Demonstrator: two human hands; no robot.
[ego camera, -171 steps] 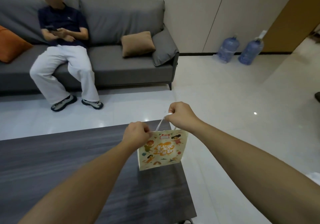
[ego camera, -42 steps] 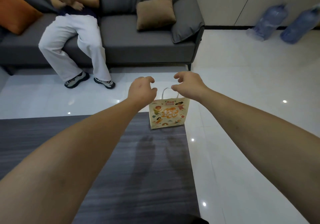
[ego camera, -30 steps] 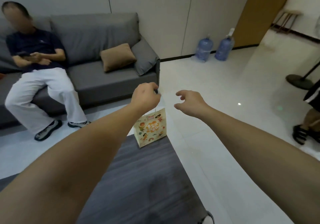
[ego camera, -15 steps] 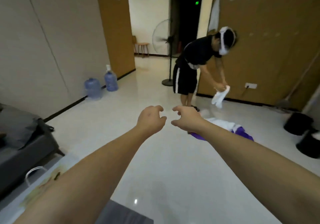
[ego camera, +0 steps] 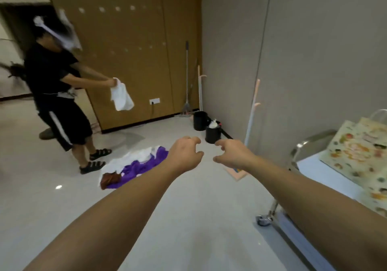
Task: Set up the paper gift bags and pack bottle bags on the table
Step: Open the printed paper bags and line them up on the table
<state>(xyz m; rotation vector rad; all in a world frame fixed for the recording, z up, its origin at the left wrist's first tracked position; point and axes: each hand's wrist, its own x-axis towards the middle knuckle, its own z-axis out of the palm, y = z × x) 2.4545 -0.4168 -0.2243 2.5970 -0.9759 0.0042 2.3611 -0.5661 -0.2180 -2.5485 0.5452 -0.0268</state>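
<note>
Both hands have left the table; left hand (ego camera: 184, 155) and right hand (ego camera: 232, 154) hang empty, fingers loosely curled, near paper gift bags (ego camera: 360, 155).

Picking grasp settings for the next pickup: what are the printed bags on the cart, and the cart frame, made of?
Printed bags: apparently matte paper; flat, stiff, crisp-edged panels with cartoon print, and a thin pale loop handle, material unclear. Cart frame: looks like polished metal, likely steel or chrome; bright reflective tube, caster below. Left hand and right hand hold nothing.
</note>
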